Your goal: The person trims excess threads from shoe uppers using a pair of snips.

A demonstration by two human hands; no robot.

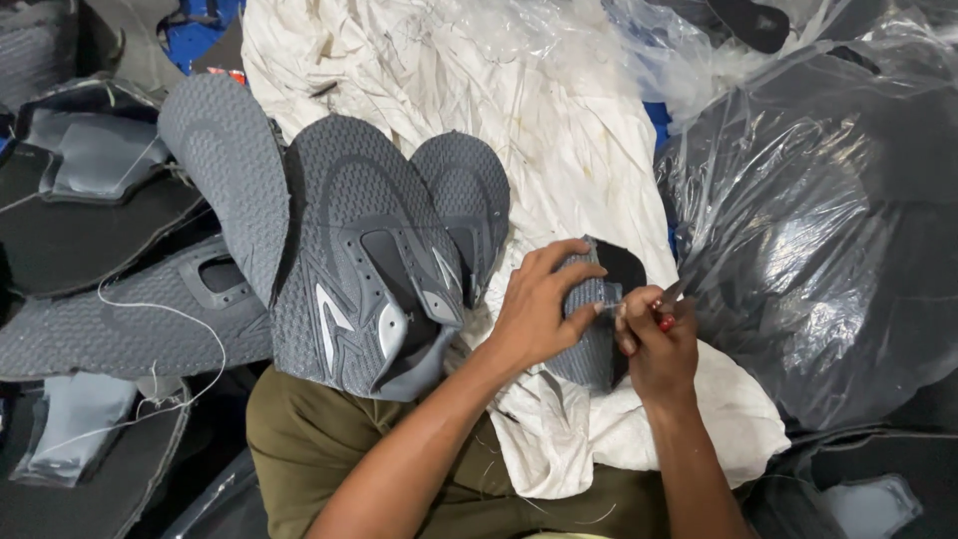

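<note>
1. We are gripping a grey mesh shoe piece (589, 319) with our left hand (539, 309), fingers curled over its upper edge, at about 5 o'clock from the centre of the view.
2. Our right hand (654, 344) is closing around a small red-handled tool (667, 311) (snips, we judge; the blade is too small to tell), its tip touching the piece's right edge.
3. We are working over a white cloth (559, 130) on our lap.
4. A stack of finished-looking grey uppers (369, 279) is lying at 9 o'clock; a clear bag of dark parts (828, 220) is sitting at 3 o'clock.
5. We judge the trimming step is in hand; the next move calls for a steady pinch and a short, careful snip along the edge.
</note>
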